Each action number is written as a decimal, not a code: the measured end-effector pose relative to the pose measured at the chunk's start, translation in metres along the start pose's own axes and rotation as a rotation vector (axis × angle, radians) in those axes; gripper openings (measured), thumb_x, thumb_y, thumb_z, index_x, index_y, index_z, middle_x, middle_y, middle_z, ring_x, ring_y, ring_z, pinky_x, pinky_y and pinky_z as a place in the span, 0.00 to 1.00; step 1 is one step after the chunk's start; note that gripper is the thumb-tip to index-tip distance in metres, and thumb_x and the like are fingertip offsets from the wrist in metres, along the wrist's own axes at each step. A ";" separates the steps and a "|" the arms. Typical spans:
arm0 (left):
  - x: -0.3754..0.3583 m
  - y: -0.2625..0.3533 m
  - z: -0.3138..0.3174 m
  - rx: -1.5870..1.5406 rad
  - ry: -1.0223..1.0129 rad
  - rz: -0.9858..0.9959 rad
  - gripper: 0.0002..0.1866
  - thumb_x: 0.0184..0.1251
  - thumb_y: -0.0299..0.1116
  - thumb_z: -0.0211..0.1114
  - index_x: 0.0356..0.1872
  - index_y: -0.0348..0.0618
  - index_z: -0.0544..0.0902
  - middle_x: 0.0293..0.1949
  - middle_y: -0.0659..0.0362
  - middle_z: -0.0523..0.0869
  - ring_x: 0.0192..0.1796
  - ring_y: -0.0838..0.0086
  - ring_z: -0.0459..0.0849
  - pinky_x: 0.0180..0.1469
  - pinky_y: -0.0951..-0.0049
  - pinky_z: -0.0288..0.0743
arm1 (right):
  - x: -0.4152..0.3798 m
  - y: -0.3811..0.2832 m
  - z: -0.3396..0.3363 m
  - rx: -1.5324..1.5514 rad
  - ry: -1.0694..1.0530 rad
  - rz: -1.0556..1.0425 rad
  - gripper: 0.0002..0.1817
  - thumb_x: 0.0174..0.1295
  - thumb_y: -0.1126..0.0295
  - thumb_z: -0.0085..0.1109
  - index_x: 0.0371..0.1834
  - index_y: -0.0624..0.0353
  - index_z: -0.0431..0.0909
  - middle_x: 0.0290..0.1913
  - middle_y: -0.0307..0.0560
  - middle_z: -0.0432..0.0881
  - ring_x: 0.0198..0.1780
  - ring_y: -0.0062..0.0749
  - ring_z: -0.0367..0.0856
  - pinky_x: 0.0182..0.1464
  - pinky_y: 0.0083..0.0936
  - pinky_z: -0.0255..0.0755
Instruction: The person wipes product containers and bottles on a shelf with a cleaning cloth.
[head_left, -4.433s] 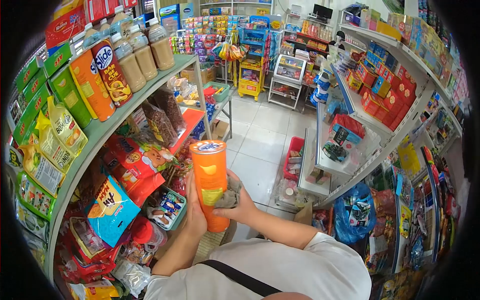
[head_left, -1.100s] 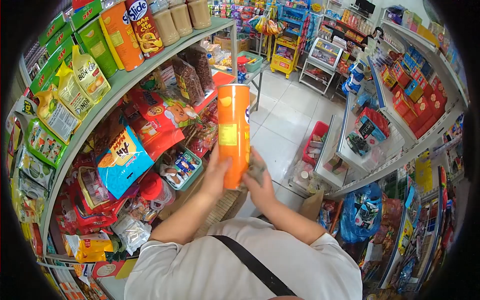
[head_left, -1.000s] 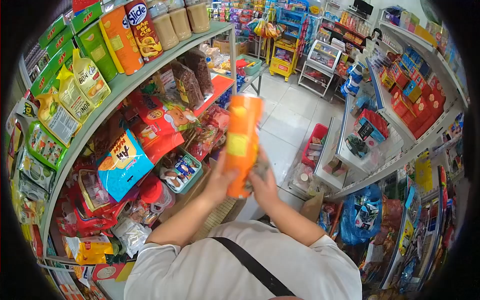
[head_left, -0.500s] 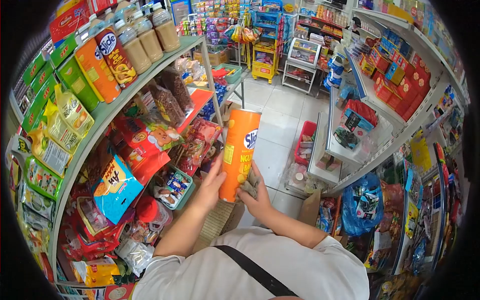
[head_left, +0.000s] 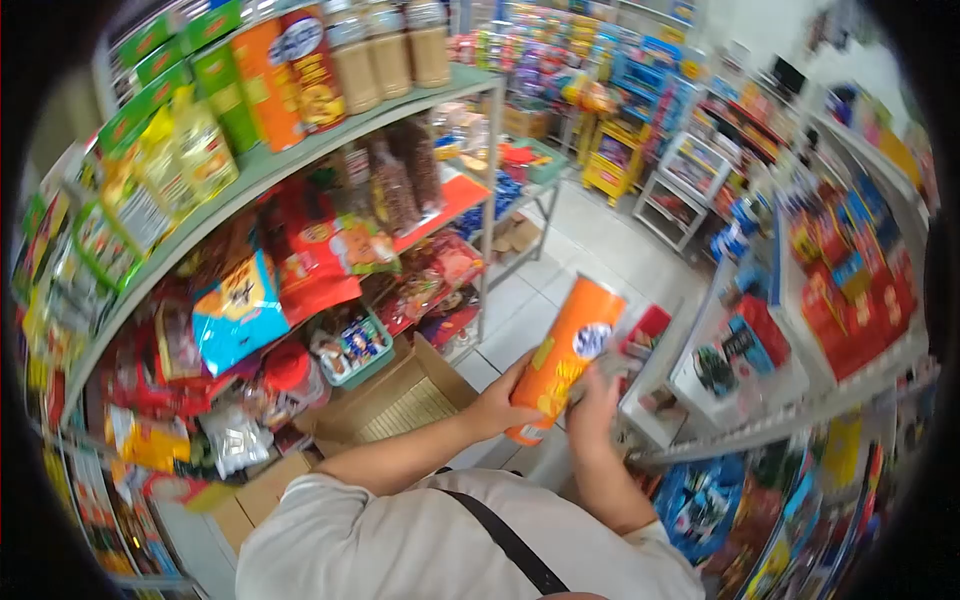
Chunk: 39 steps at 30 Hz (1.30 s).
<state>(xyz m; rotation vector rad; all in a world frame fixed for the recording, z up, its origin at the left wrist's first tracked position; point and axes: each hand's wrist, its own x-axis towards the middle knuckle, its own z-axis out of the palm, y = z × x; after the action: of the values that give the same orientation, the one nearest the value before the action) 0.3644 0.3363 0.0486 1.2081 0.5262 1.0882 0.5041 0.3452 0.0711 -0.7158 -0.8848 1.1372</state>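
Observation:
An orange chip can point(head_left: 570, 350) labelled "Slide" leans to the right in front of my chest. My left hand point(head_left: 505, 398) is wrapped round its lower left side. On the can's other side is my right hand point(head_left: 594, 408), smeared by motion, with a bunched grey cloth point(head_left: 600, 372) in its fingers. The cloth is against or very near the can; blur hides which. Similar cans, an orange one point(head_left: 268, 90) and a dark red one point(head_left: 312, 75), stand on the top shelf to the left.
The left shelf point(head_left: 330, 140) bears green boxes, yellow pouches and bottles point(head_left: 385, 50). Below it are snack bags point(head_left: 240, 312) and an open cardboard box point(head_left: 340, 405). To the right, a shelf unit holds red boxes point(head_left: 865, 310). A yellow rack point(head_left: 612, 165) stands farther back on the tiled floor.
My view has turned, so the left shelf sits further into the picture. The can has gone from nearly upright to tilted right, both hands moving with it. My right hand has shifted up along it.

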 end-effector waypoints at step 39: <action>0.003 0.068 -0.040 0.931 0.932 0.650 0.41 0.40 0.31 0.71 0.58 0.40 0.59 0.50 0.54 0.68 0.54 0.66 0.68 0.56 0.65 0.64 | 0.020 0.036 -0.060 0.108 -0.597 0.820 0.15 0.63 0.65 0.43 0.44 0.68 0.69 0.38 0.55 0.78 0.39 0.42 0.80 0.41 0.33 0.76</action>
<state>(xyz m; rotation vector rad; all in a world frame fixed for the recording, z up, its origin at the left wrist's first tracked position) 0.3067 0.3559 0.0987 1.6741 1.5432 2.1074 0.5435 0.3717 0.0167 -0.6709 -1.0349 2.1900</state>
